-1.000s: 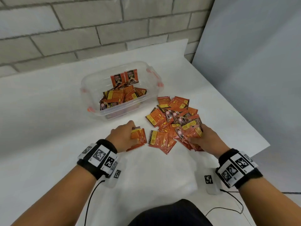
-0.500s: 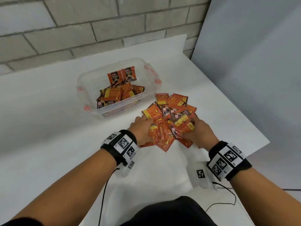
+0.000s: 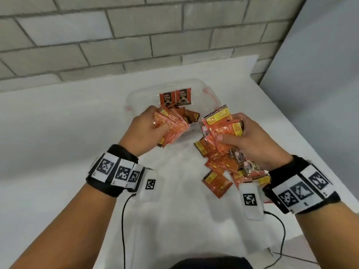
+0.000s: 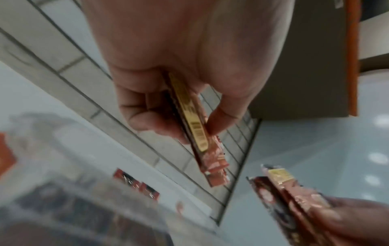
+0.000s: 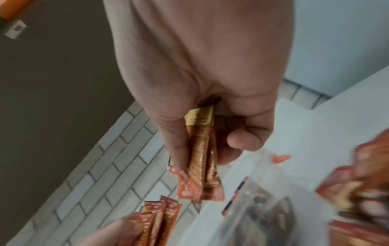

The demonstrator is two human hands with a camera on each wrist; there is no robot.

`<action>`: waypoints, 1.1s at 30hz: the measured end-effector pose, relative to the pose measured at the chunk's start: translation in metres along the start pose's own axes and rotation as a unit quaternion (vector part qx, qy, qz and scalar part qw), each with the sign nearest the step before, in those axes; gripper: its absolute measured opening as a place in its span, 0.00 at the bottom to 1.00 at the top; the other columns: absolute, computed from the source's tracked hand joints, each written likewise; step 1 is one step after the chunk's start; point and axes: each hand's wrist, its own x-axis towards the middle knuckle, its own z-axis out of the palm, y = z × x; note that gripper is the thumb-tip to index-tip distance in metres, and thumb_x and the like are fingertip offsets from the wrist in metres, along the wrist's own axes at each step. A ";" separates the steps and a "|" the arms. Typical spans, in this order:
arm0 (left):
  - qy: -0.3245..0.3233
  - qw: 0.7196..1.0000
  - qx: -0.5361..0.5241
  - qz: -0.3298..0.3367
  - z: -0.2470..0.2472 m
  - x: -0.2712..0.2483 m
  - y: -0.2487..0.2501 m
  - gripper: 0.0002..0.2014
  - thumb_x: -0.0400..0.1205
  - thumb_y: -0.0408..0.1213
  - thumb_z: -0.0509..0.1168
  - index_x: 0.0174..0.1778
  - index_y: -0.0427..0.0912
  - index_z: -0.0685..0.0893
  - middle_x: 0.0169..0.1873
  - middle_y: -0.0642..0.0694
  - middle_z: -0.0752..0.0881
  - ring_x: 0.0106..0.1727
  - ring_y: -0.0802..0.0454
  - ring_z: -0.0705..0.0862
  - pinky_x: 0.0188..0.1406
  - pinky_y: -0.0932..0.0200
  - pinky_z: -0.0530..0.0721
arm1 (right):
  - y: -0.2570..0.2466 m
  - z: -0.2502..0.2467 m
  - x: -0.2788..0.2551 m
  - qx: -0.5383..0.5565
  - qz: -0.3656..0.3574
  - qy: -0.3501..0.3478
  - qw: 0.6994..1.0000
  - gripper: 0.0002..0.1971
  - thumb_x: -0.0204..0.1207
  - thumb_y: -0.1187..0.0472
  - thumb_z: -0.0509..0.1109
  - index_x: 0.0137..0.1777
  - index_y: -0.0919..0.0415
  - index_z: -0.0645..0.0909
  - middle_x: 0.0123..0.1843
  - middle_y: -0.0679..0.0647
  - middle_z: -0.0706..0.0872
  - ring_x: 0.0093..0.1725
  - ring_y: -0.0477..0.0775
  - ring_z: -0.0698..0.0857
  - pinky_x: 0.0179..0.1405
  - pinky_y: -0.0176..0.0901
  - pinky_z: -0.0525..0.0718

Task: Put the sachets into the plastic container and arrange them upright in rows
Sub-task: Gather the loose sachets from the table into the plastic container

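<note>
Orange foil pile: loose sachets point(image 3: 217, 181) lie overlapping on the white surface point(image 3: 58, 133), on the near right side of the plastic container, partly under the right wrist. They are unsorted and face different ways.

Right grip: the right hand point(image 3: 250, 144) is closed on a bundle of sachets point(image 3: 223, 129), thumb across the front and fingers behind. The bundle is held off the surface at the container's near right corner. The right wrist view shows the packets pressed flat together and seen edge-on point(image 5: 202, 159), probably so that they go in as one block.

Left grip: the left hand point(image 3: 143, 133) is closed on a second stack of sachets point(image 3: 171, 127), pinched between thumb and fingers, as the left wrist view confirms point(image 4: 197, 133). The stack hangs over the container's near edge and fans slightly.

Plastic container: a clear tub point(image 3: 134, 98) with sachets lying loose on its floor. Two upright sachets point(image 3: 174, 97) stand side by side against the far wall, likely the start of the first row.

Step in hand: judged to be transfer of both bundles. Arranging is barely begun.
</note>
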 end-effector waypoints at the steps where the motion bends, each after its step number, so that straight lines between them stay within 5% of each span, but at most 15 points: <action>1: 0.036 0.999 -0.003 -0.018 -0.010 0.010 -0.003 0.08 0.80 0.34 0.63 0.39 0.52 0.77 0.37 0.60 0.81 0.39 0.65 0.80 0.37 0.70 0.76 | -0.013 0.007 0.012 -0.002 -0.020 -0.004 1.000 0.17 0.73 0.65 0.76 0.56 0.52 0.75 0.49 0.50 0.90 0.44 0.48 0.89 0.37 0.38 0.84; 3: 0.075 0.993 -0.033 -0.082 -0.023 0.031 -0.017 0.09 0.81 0.36 0.61 0.34 0.50 0.77 0.37 0.51 0.85 0.41 0.53 0.84 0.44 0.59 0.79 | -0.031 0.025 0.040 -0.016 -0.038 0.006 0.999 0.13 0.74 0.72 0.70 0.48 0.53 0.76 0.45 0.52 0.88 0.39 0.47 0.87 0.32 0.35 0.83; 6: 0.042 0.989 -0.002 -0.144 -0.024 0.055 -0.037 0.07 0.80 0.39 0.60 0.46 0.40 0.79 0.46 0.42 0.87 0.48 0.43 0.85 0.41 0.56 0.80 | -0.035 0.051 0.086 -0.050 -0.027 0.048 0.997 0.10 0.72 0.66 0.68 0.49 0.53 0.74 0.47 0.53 0.86 0.36 0.50 0.84 0.31 0.34 0.81; 8: 0.017 0.986 0.040 -0.161 -0.019 0.067 -0.045 0.09 0.81 0.39 0.61 0.53 0.38 0.76 0.49 0.42 0.83 0.48 0.45 0.82 0.38 0.58 0.75 | -0.029 0.061 0.116 -0.111 -0.016 0.068 0.991 0.16 0.67 0.60 0.71 0.54 0.48 0.75 0.51 0.50 0.85 0.42 0.51 0.85 0.38 0.42 0.85; 11: -0.008 0.980 0.108 -0.165 -0.011 0.078 -0.044 0.10 0.82 0.36 0.61 0.57 0.37 0.73 0.50 0.41 0.81 0.46 0.47 0.78 0.35 0.60 0.72 | -0.024 0.075 0.149 -0.161 0.009 0.049 0.986 0.29 0.67 0.66 0.73 0.70 0.57 0.72 0.56 0.55 0.83 0.43 0.53 0.84 0.31 0.42 0.82; 14: -0.041 0.970 0.163 -0.175 0.001 0.083 -0.044 0.14 0.83 0.33 0.60 0.63 0.34 0.72 0.56 0.37 0.81 0.53 0.41 0.81 0.38 0.58 0.75 | -0.017 0.087 0.166 -0.226 0.034 0.014 0.973 0.34 0.67 0.65 0.76 0.74 0.61 0.68 0.65 0.61 0.82 0.58 0.62 0.84 0.51 0.52 0.87; 18: -0.040 0.958 0.221 -0.180 0.015 0.084 -0.046 0.17 0.84 0.32 0.59 0.68 0.32 0.69 0.63 0.33 0.79 0.61 0.38 0.80 0.49 0.54 0.78 | -0.007 0.094 0.172 -0.356 0.034 0.011 0.934 0.33 0.71 0.56 0.76 0.74 0.61 0.67 0.68 0.62 0.79 0.63 0.64 0.81 0.59 0.54 0.83; 20: -0.033 0.957 0.231 -0.170 0.019 0.083 -0.050 0.25 0.84 0.34 0.61 0.75 0.32 0.63 0.68 0.32 0.73 0.68 0.37 0.75 0.62 0.51 0.76 | -0.007 0.093 0.170 -0.417 0.025 0.016 0.908 0.37 0.70 0.48 0.76 0.76 0.61 0.67 0.71 0.63 0.75 0.68 0.65 0.75 0.66 0.55 0.78; 23: -0.025 0.965 0.198 -0.167 0.019 0.077 -0.050 0.35 0.82 0.35 0.64 0.81 0.35 0.55 0.72 0.32 0.68 0.72 0.35 0.70 0.69 0.48 0.73 | -0.009 0.086 0.159 -0.394 0.011 0.027 0.918 0.41 0.72 0.44 0.74 0.80 0.59 0.61 0.75 0.63 0.68 0.74 0.65 0.68 0.70 0.58 0.73; 29: -0.038 0.968 0.245 -0.045 0.019 0.049 -0.025 0.23 0.83 0.39 0.61 0.75 0.44 0.69 0.66 0.40 0.75 0.69 0.40 0.71 0.67 0.46 0.75 | -0.014 0.057 0.102 -0.255 -0.090 0.083 0.959 0.29 0.73 0.48 0.73 0.73 0.52 0.71 0.69 0.55 0.73 0.69 0.56 0.73 0.69 0.54 0.74; 33: -0.106 0.975 0.190 0.055 0.040 0.014 -0.005 0.16 0.84 0.42 0.62 0.68 0.46 0.78 0.56 0.46 0.84 0.55 0.51 0.81 0.55 0.56 0.80 | 0.003 0.019 0.042 -0.211 -0.077 0.095 0.970 0.21 0.77 0.52 0.71 0.69 0.49 0.74 0.61 0.47 0.75 0.52 0.46 0.79 0.49 0.38 0.78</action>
